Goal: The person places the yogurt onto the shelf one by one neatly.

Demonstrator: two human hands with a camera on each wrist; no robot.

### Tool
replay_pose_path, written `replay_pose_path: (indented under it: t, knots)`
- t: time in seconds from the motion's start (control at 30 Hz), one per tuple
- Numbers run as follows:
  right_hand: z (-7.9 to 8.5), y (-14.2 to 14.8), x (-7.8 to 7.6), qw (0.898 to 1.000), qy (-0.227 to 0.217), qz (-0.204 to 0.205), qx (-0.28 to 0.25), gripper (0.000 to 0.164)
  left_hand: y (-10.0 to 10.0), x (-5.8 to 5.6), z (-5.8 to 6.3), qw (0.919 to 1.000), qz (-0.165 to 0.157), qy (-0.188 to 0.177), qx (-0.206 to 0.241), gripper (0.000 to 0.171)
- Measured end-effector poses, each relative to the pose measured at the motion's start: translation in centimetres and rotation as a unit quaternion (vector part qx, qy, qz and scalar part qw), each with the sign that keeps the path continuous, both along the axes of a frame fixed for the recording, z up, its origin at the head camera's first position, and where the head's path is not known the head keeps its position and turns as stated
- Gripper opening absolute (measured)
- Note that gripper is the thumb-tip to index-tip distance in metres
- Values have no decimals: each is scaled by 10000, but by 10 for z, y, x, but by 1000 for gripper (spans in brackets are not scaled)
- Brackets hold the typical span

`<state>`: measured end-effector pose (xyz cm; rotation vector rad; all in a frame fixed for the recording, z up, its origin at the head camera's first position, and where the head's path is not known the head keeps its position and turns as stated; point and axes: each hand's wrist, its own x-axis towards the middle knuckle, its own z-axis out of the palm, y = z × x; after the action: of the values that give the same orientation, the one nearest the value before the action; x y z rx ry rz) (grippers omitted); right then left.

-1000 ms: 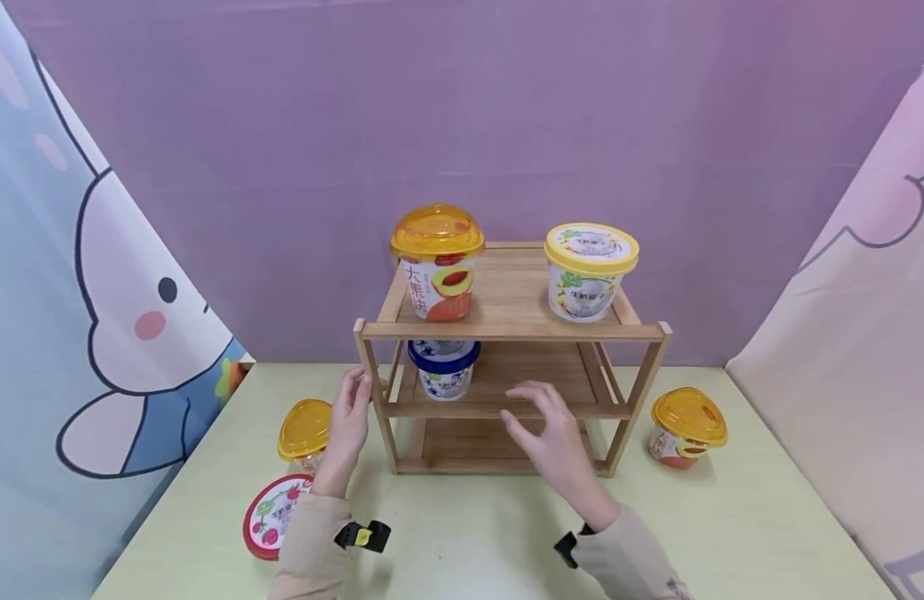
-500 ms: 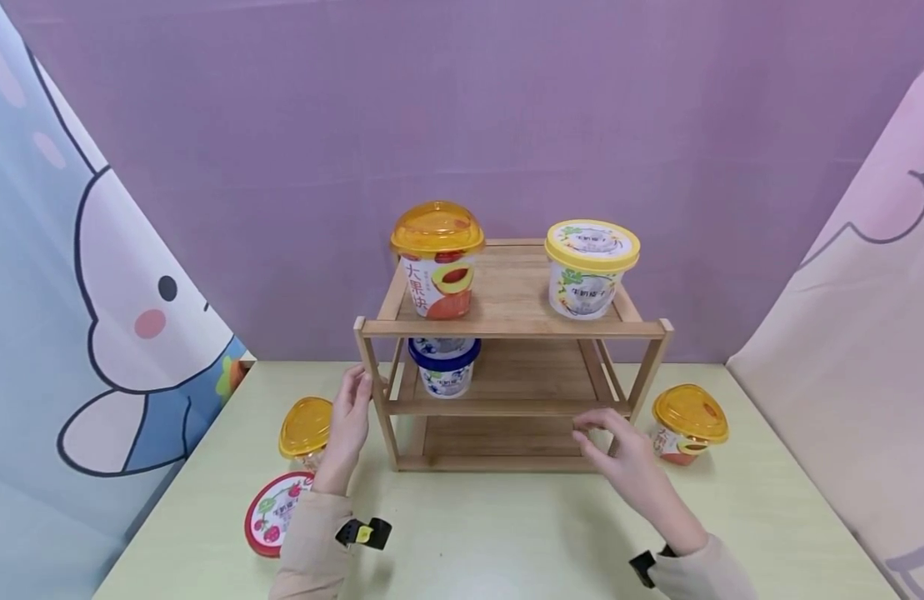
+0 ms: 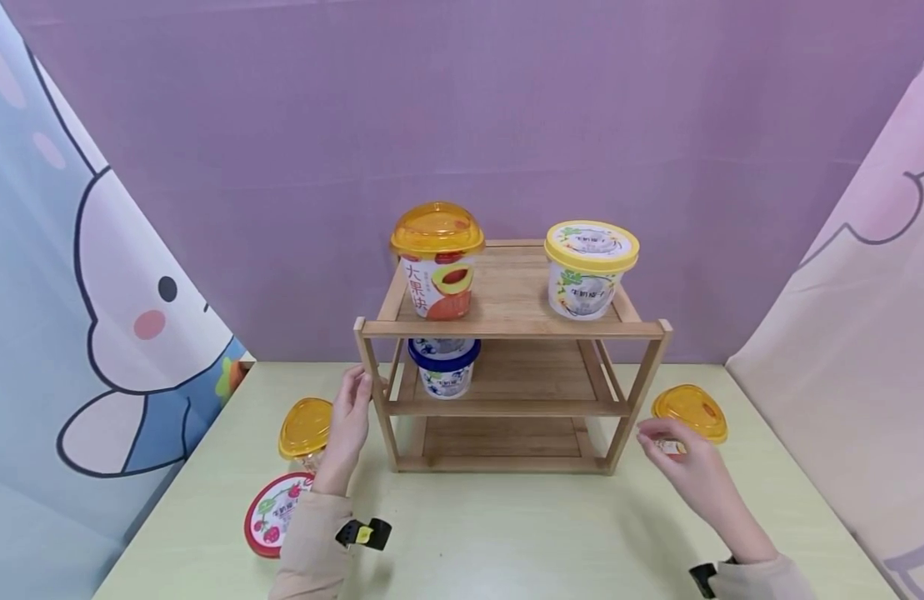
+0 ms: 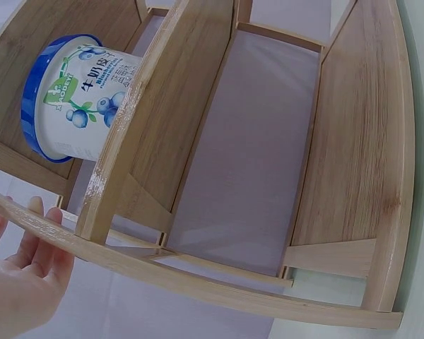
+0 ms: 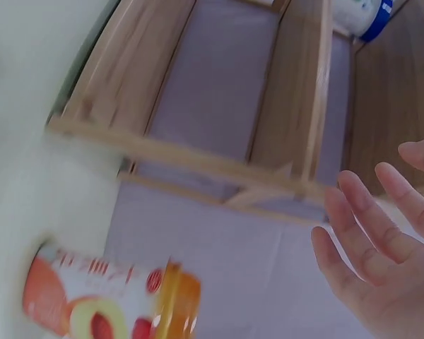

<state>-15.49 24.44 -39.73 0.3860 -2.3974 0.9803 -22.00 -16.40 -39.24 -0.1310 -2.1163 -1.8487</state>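
Observation:
My left hand [image 3: 349, 421] grips the left front post of a three-tier wooden shelf [image 3: 506, 408]; in the left wrist view its fingertips [image 4: 35, 205] show past the post. With relaxed fingers and nothing in it, my right hand [image 3: 690, 471] hovers in front of an orange-lidded peach cup [image 3: 690, 412] standing right of the shelf, partly hiding it. No contact between them shows in the right wrist view. A larger orange-lidded peach cup [image 3: 439, 262] and a yellow-lidded tub [image 3: 591, 271] stand on the top tier. On the middle tier, at left, is a blue-lidded blueberry tub [image 3: 447, 368].
Left of the shelf are an orange-lidded cup [image 3: 306, 429] and a red-lidded tub [image 3: 276, 517], each partly behind my left arm. A purple cloth [image 3: 462, 125] hangs behind the pale table [image 3: 476, 533], with printed cloths at both sides.
My right hand has moved right, from in front of the shelf's middle tier to the peach cup on the right. My left hand stays at the post, and the cups have not moved.

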Motion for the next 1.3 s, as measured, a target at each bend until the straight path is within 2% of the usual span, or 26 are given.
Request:
replay_pose_path:
  t: [0.27, 0.47, 0.6, 0.93, 1.13, 1.3]
  knots:
    - [-10, 34, -11, 9993, -49, -307, 204, 13, 1, -1, 0, 9999, 32, 104, -5, 36]
    - [-18, 55, -23, 9960, 42, -815, 357, 12, 0, -1, 0, 10000, 28, 75, -11, 36]
    - [-21, 63, -27, 9950, 85, -941, 313, 15, 0, -1, 1, 10000, 18, 54, -9, 37]
    - [-28, 77, -38, 9973, -162, -664, 251, 23, 1, 2, 5, 10000, -65, 20, 73, 35]
    - [-33, 81, -45, 9988, 8, -374, 304, 31, 1, 1, 4, 10000, -51, 29, 75, 34]
    - [-38, 83, -47, 9982, -334, -332, 369, 40, 1, 0, 3, 10000, -41, 34, 51, 33]
